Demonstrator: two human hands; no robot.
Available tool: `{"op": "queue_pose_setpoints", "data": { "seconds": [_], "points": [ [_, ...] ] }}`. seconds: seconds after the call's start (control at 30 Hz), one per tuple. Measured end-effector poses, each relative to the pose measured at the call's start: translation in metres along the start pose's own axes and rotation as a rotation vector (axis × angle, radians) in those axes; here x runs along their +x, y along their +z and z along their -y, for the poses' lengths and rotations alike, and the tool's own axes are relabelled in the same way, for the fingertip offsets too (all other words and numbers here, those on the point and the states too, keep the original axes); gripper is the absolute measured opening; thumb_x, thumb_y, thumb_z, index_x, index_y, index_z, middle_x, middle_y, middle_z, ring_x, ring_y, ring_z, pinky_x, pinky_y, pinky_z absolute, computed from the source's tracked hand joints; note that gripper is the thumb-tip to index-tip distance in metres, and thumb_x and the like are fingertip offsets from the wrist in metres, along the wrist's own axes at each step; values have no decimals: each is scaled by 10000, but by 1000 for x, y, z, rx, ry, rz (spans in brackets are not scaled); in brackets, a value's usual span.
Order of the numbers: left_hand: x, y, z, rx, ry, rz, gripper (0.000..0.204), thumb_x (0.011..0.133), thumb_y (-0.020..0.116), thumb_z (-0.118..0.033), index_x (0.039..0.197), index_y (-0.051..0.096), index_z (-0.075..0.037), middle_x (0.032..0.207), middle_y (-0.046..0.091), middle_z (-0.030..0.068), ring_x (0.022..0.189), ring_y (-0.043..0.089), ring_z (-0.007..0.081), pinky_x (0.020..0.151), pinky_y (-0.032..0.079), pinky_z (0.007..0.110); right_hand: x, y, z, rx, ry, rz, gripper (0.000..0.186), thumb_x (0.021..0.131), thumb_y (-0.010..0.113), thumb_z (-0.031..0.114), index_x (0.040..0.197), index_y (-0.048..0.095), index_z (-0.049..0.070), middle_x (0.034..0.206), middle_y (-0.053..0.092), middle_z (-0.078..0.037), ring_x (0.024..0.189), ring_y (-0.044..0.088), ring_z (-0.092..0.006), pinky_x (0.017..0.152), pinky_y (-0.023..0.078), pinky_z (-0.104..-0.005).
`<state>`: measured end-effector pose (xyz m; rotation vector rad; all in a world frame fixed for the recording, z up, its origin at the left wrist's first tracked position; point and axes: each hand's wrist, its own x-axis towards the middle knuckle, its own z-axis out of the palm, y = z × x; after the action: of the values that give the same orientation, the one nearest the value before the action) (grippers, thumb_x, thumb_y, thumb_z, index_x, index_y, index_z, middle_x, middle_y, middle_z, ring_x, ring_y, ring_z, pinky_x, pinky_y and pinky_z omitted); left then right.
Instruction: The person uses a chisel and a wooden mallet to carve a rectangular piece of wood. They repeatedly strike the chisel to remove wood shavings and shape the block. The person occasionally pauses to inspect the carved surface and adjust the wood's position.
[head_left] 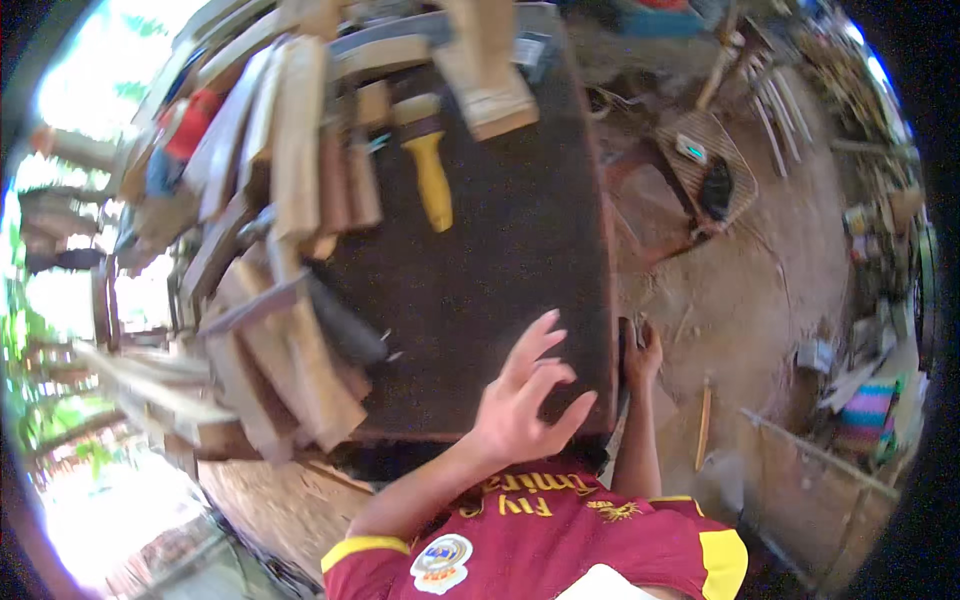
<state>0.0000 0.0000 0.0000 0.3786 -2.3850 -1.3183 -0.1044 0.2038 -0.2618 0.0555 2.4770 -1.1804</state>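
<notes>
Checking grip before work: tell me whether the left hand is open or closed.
Open: the left hand hovers over the dark table with fingers spread, holding nothing.

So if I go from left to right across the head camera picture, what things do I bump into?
Pile of pale wooden planks → yellow-handled brush → left hand, spread open over the dark brown worktable → right hand at the table's edge → black phone on a woven stool.
</notes>
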Motion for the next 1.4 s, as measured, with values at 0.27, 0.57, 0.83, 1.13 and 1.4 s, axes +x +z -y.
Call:
{"op": "queue_pose_setpoints", "data": {
  "seconds": [0.27,0.57,0.83,1.13,1.4],
  "points": [
    [-74,-33,15,-237,254,-353,410,758,764,-52,1095,537,9,1225,542,317,1059,636,355,837,550,390,96,-122,91,-184,-437,-355,459,907,666,290,1217,599,-42,1166,652,-179,1075,625,-262,943,475,-355],
    [-161,-159,49,103,-3,-1040,340,901,580,-33,1207,450,36,1204,551,235,981,604,255,789,521,328,-131,-15,348,16,-934,370,490,868,717,328,1201,592,-8,1151,651,-155,981,659,-236,823,530,-341],
    [-110,-166,60,210,-183,-903,603,828,722,-159,1327,429,11,1323,500,155,1131,532,251,920,465,381,-113,55,408,-244,-1477,248,611,791,734,186,1321,493,1,1328,526,-207,1232,498,-376,1020,409,-446],
    [-64,-157,75,404,-309,-817,820,763,710,-120,1453,273,-37,1397,426,261,1282,443,424,1055,377,440,-84,61,423,-156,-1406,276,306,835,693,158,1103,656,15,1043,675,-207,989,648,-367,859,508,-399],
    [-66,-167,79,473,-312,-817,826,735,695,-144,1441,283,-23,1364,464,263,1255,476,415,1056,377,435,22,27,419,-253,-1054,-156,672,863,663,489,1208,579,-81,1137,646,-252,1080,624,-381,934,482,-409]
  ]
}}
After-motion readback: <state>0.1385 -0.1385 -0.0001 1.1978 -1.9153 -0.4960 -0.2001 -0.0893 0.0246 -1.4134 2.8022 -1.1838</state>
